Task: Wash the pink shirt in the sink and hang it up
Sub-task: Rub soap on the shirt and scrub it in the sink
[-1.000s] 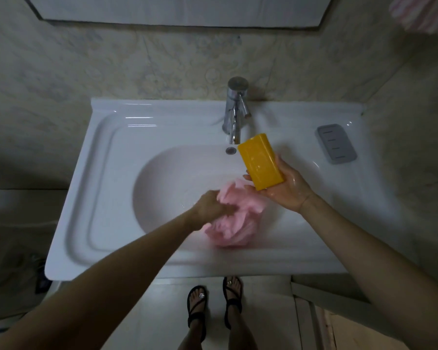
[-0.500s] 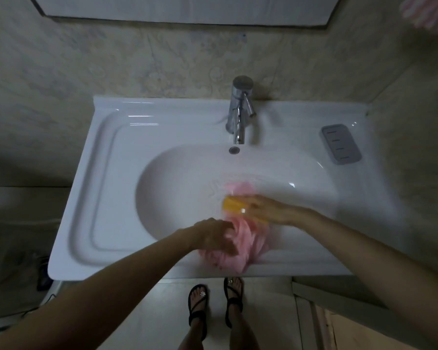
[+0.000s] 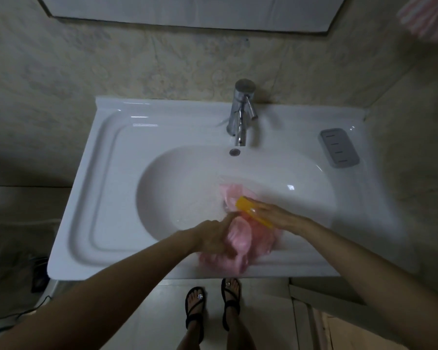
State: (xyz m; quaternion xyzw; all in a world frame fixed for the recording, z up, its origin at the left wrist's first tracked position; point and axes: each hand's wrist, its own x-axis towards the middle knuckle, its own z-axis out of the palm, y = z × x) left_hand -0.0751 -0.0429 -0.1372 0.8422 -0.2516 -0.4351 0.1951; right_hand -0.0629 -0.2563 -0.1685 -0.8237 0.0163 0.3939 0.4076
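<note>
The yellow soap bar [image 3: 248, 208], held up near the tap a second ago, has come down onto the pink shirt [image 3: 240, 238], and the left hand [image 3: 214, 238] has drawn back toward the sink's near edge.

Nearest the camera, below that hand's grip, two sandalled feet [image 3: 196, 301] stand on a pale floor. The left hand's fingers are curled into a bunched fold of the shirt. The shirt spills from the grip over the front lip of the white sink [image 3: 91, 210] and runs up into the bowl. Just right of and beyond the grip, the right hand [image 3: 278, 217] lies on the soap bar with fairly straight fingers along its top. The thumb is hidden, so clasping or merely pressing cannot be told. The bar rests on the shirt, its far end sticking out past the fingertips.

Farther from the grip, pink fabric trails toward the bowl's middle. Beyond it sit the overflow hole [image 3: 235, 152] and the chrome tap [image 3: 241, 117]. A grey soap dish [image 3: 339, 150] stands well off to the right on the ledge. Behind are a patterned wall, a mirror [image 3: 187, 11] and, at top right, a striped pink cloth [image 3: 430, 18].
</note>
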